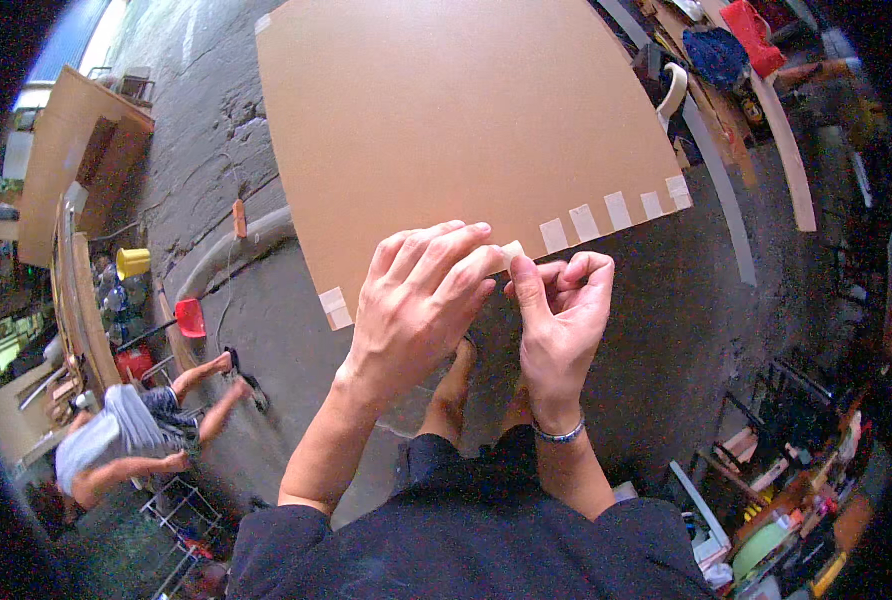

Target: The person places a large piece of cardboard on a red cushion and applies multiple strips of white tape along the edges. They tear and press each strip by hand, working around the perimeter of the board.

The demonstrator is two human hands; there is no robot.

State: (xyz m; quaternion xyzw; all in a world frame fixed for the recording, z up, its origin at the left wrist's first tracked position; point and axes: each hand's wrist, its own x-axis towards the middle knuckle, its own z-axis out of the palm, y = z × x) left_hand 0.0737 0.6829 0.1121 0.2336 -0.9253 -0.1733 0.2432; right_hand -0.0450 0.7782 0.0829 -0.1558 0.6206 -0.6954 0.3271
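Note:
A large sheet of brown board [446,112], possibly cardboard, lies before me. Short pale tape strips, such as this one [584,223], are stuck along its near right edge, with more at the corners. My right hand [562,315] pinches a small piece of tape [512,253] between thumb and forefinger at the near edge. Reaching over that edge from the left, my left hand [423,300] has its forefinger tip against the same piece. Its thumb is partly tucked under the forefinger, so whether it grips the tape is unclear.
A person in a grey shirt [119,435] bends over at the left, near a metal frame [183,499]. A yellow bucket [133,263] and wooden boards [89,307] stand there. A roll of tape [672,94] is beside the sheet's right edge. Clutter [776,517] fills the lower right.

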